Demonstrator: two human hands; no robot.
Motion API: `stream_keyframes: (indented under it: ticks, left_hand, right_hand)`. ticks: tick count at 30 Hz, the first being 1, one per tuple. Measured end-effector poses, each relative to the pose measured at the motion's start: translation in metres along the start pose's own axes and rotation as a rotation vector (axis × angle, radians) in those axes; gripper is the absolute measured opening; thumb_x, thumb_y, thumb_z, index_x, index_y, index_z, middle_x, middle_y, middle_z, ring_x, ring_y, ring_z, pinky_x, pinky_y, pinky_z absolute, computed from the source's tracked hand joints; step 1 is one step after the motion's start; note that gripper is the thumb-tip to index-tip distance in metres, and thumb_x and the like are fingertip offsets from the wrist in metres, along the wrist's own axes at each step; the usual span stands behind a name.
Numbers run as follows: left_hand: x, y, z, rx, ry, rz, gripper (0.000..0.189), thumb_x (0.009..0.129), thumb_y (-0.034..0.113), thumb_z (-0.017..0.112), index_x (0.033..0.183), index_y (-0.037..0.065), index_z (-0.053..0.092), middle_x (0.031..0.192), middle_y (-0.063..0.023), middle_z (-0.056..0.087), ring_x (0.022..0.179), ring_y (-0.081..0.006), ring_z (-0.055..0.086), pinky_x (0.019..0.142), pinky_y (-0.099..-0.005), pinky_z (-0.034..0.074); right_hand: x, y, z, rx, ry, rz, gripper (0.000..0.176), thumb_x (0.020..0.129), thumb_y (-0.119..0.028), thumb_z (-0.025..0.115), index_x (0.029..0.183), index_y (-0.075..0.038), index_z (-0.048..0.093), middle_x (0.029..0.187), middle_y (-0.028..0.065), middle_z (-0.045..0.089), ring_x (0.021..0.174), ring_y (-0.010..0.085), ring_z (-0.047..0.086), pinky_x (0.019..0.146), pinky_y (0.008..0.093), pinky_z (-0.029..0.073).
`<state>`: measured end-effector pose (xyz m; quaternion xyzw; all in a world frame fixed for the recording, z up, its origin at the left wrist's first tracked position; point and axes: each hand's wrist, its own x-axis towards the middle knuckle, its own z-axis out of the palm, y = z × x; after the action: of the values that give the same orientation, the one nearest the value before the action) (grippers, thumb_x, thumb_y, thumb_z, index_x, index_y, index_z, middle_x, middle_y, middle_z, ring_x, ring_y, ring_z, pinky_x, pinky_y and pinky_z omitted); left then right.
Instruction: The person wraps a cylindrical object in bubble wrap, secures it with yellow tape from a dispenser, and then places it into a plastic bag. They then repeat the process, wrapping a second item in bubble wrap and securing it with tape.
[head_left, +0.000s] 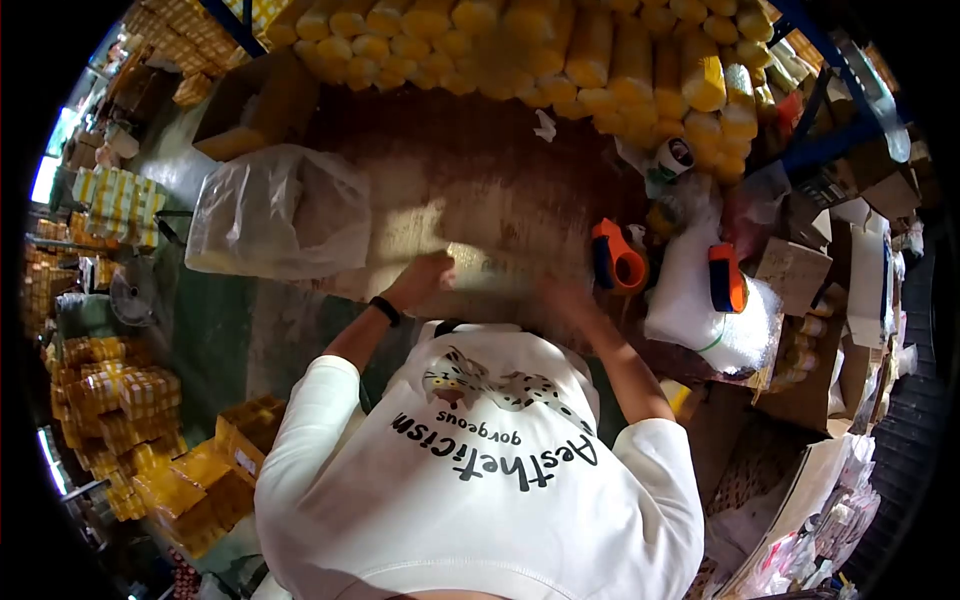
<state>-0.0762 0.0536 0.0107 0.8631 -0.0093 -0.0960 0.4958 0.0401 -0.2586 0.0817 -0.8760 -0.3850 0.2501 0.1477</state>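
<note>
- Brown wood is seen as the worktop in the head view, and a pale flat packet is laid on it, just ahead of the white T-shirt.
- The left hand is set on the packet's left end, with a black wristband worn behind it. Whether the fingers are closed on the packet or only laid on it cannot be told.
- The right hand is blurred at the packet's right end, so its grip cannot be told either.
- Just right of the right hand, an orange tape dispenser is stood on the worktop. A second dispenser is lodged further right against a white bubble-wrap bundle.
- Left of the left hand and a little beyond it, a clear plastic bag is slumped.
- Well beyond both hands, yellow packs are stacked along the far edge.
</note>
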Motion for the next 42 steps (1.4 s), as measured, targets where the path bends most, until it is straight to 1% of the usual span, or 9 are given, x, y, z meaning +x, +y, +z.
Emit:
stream_keyframes:
  ticks: [2,8,11,15,27,31,35,38,42]
  left_hand:
    - [0.01,-0.004,-0.004,-0.123,0.11,-0.041,0.013,0.082,0.005,0.054,0.095,0.002,0.054,0.098,-0.0149,0.054,0.087,-0.0319,0.061,0.072,-0.0416,0.048]
    - [0.041,0.053,-0.029,0.731,0.241,-0.206,0.011,0.087,0.009,0.055,0.093,0.0,0.056,0.102,-0.0138,0.055,0.087,-0.0303,0.062,0.073,-0.0401,0.051]
    - [0.051,0.064,-0.026,0.357,0.48,-0.099,0.02,0.091,0.015,0.052,0.106,0.002,0.056,0.104,-0.0143,0.057,0.088,-0.0294,0.061,0.076,-0.0407,0.052]
    - [0.052,0.109,0.025,0.942,0.342,0.646,0.032,0.091,0.029,0.054,0.11,0.004,0.058,0.115,-0.0133,0.057,0.112,-0.0299,0.051,0.104,-0.0459,0.035]
    - [0.115,0.055,0.078,0.566,0.18,0.344,0.04,0.074,0.046,0.07,0.092,0.011,0.068,0.135,-0.0094,0.045,0.13,-0.0323,0.035,0.11,-0.0624,0.007]
    - [0.114,0.052,0.074,0.446,0.405,0.101,0.093,0.073,0.04,0.077,0.146,0.016,0.024,0.152,-0.0229,-0.01,0.136,-0.0486,0.011,0.107,-0.0602,0.019]
    - [0.101,0.058,0.064,0.373,0.38,-0.36,0.102,0.073,0.037,0.078,0.148,0.012,0.013,0.152,-0.0241,0.01,0.131,-0.0476,0.028,0.103,-0.0533,0.032]
    - [0.091,0.058,0.049,0.798,0.227,-0.241,0.104,0.07,0.034,0.079,0.148,0.014,0.014,0.149,-0.0208,0.023,0.122,-0.0433,0.041,0.096,-0.0517,0.039]
    - [0.085,0.053,0.009,0.651,0.237,0.094,0.094,0.069,0.029,0.078,0.146,0.014,0.025,0.149,-0.007,0.029,0.125,-0.0373,0.042,0.094,-0.0454,0.044]
  right_hand:
    - [0.025,0.046,0.049,-0.372,0.427,-0.243,0.023,0.082,-0.016,0.058,0.104,-0.009,0.062,0.117,0.0152,0.058,0.102,0.0309,0.059,0.085,0.0392,0.048]
    - [0.058,0.056,0.02,0.099,0.371,-0.188,0.019,0.086,-0.019,0.058,0.098,-0.006,0.064,0.098,0.0178,0.063,0.089,0.036,0.06,0.079,0.0423,0.048]
    - [0.07,0.073,0.021,0.084,0.356,-0.214,0.02,0.085,-0.02,0.059,0.098,-0.006,0.064,0.096,0.018,0.064,0.087,0.0365,0.061,0.077,0.0426,0.049]
    - [0.06,0.065,0.028,0.132,0.449,-0.093,0.019,0.085,-0.019,0.058,0.097,-0.005,0.065,0.089,0.0187,0.064,0.082,0.0375,0.062,0.072,0.0435,0.05]
    - [0.019,0.006,0.08,0.076,0.679,0.374,0.022,0.086,-0.022,0.052,0.087,-0.003,0.061,0.076,0.0219,0.063,0.066,0.0387,0.062,0.062,0.0478,0.049]
    - [0.016,-0.005,0.1,0.299,0.481,0.29,0.023,0.085,-0.024,0.054,0.086,-0.002,0.063,0.077,0.0212,0.064,0.07,0.0351,0.064,0.065,0.0451,0.05]
    - [0.032,-0.05,0.127,0.808,0.21,0.227,0.023,0.084,-0.023,0.059,0.094,-0.001,0.061,0.076,0.0151,0.064,0.072,0.0248,0.064,0.069,0.038,0.051]
    - [0.079,-0.077,0.229,1.558,0.159,0.153,0.017,0.088,-0.015,0.059,0.099,-0.002,0.058,0.08,0.0049,0.062,0.077,0.0162,0.061,0.067,0.0313,0.05]
    - [0.069,-0.056,0.134,0.816,0.534,0.098,0.023,0.084,-0.021,0.067,0.095,-0.003,0.056,0.085,0.0102,0.059,0.077,0.0226,0.057,0.072,0.035,0.048]
